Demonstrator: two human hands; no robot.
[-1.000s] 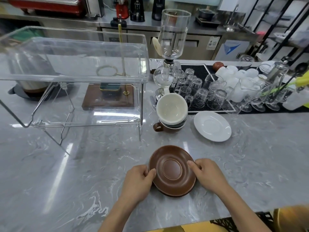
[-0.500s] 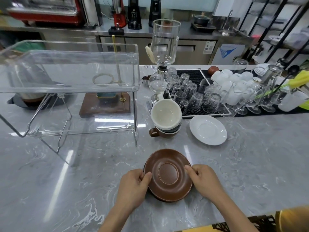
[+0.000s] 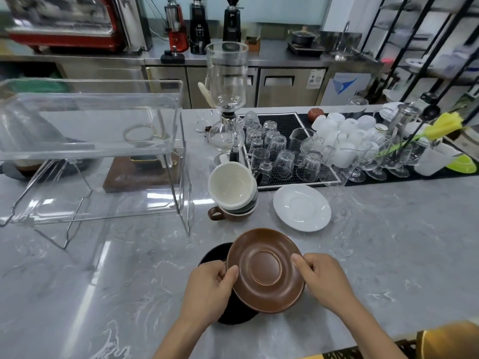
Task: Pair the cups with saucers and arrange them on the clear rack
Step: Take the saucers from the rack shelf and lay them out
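1. I see a round, matte brown saucer (image 3: 265, 270) with a raised centre ring, tilted above a dark saucer (image 3: 216, 253) on the grey marbled counter (image 3: 388, 255).
2. My left hand (image 3: 207, 291) pinches the brown saucer's rim at nine o'clock, thumb on top.
3. My right hand (image 3: 325, 281) grips the rim at three o'clock, fingers curled.
4. At twelve o'clock a stack of glossy cups (image 3: 232, 190) leans, cream on top, brown at the bottom.
5. A smooth white saucer (image 3: 302, 207) lies at one o'clock.
6. The clear rack (image 3: 90, 151), hard and transparent, stands at ten o'clock.
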